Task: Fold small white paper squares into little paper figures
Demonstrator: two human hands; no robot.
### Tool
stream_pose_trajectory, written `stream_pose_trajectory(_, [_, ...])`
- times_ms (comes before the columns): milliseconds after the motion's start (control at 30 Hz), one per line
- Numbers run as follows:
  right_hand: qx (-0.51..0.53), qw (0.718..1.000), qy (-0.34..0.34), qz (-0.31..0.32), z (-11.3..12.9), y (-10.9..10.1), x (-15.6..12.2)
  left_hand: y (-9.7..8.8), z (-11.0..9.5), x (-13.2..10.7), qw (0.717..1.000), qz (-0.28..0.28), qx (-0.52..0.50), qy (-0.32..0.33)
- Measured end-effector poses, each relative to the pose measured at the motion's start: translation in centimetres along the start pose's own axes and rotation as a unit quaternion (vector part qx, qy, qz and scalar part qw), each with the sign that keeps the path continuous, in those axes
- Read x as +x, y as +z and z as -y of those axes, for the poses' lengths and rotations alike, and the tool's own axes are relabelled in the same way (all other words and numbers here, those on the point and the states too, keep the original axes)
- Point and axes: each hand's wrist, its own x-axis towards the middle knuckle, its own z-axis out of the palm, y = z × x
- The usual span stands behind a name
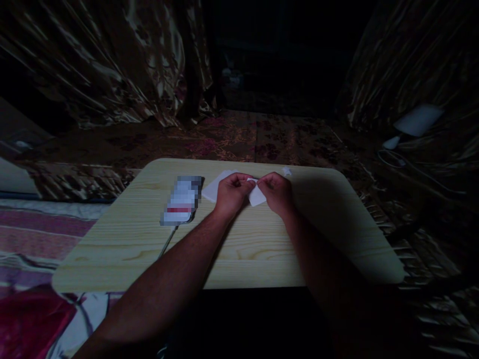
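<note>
Between my two hands is a small piece of white paper (pixel 256 196), pinched near its upper edge. My left hand (pixel 232 192) grips it from the left with thumb and fingers pressed together. From the other side my right hand (pixel 277 190) pinches it close by, the fingertips of both hands nearly touching. Behind my left hand lies more white paper (pixel 216 186), flat on the table and partly hidden by the hand. A small crumpled white scrap (pixel 286 171) rests beyond my right hand near the table's far edge.
A phone (pixel 182 199) with a blurred screen lies left of my hands on the wooden table (pixel 262 249), its cable (pixel 167 242) running toward me. Past the table's right side stands a white lamp (pixel 418 120). Patterned curtains (pixel 149 60) hang behind; striped bedding (pixel 33 234) is at left.
</note>
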Motion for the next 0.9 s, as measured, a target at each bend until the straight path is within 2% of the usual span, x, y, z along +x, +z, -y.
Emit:
stream_pose_trajectory(267, [0.104,0.994,0.036,0.02,-0.61,0.6,0.05,-0.08,-0.15,0.15,0.999,-0.036,0.011,0.018])
stream_pose_trajectory(467, [0.123,0.989,0.077,0.038,-0.18,0.52,-0.03,0.05,-0.15,0.16,0.998,-0.048,0.017,0.024])
stream_pose_trajectory(733, [0.159,0.983,0.076,0.05,-0.29,0.55,-0.04,-0.01,0.11,0.25,0.998,-0.051,-0.01,0.02])
stream_pose_trajectory(900, [0.141,0.986,0.073,0.045,-0.34,0.53,-0.07,-0.02,0.2,0.22,0.999,-0.044,-0.019,0.017])
